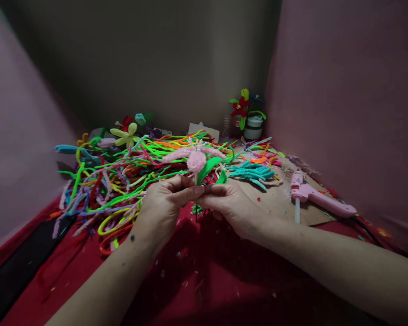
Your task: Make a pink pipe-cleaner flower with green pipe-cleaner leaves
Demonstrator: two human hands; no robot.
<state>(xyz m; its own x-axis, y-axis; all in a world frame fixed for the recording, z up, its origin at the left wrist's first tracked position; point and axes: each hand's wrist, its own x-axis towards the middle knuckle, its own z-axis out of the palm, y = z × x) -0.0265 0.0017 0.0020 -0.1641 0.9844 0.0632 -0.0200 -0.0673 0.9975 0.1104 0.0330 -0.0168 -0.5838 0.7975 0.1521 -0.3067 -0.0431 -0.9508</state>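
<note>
A pink pipe-cleaner flower (196, 160) with spread petals stands upright between my hands, above the middle of the table. My left hand (168, 197) pinches its stem just under the bloom, thumb and fingers pressed together. From the other side my right hand (226, 201) is closed at the same spot, at the base of a green pipe-cleaner leaf (211, 166). The fingertips of both hands meet and hide the join. Below them the dark end of the stem and a bit of green show.
Loose coloured pipe cleaners (122, 181) cover the table's left and back. A pink glue gun (321, 199) lies on brown cardboard (275, 203) at right, beside teal pipe cleaners (253, 173). Behind stand a lidded jar (254, 129) and a red flower (240, 107). Scraps dot the red cloth (197, 271).
</note>
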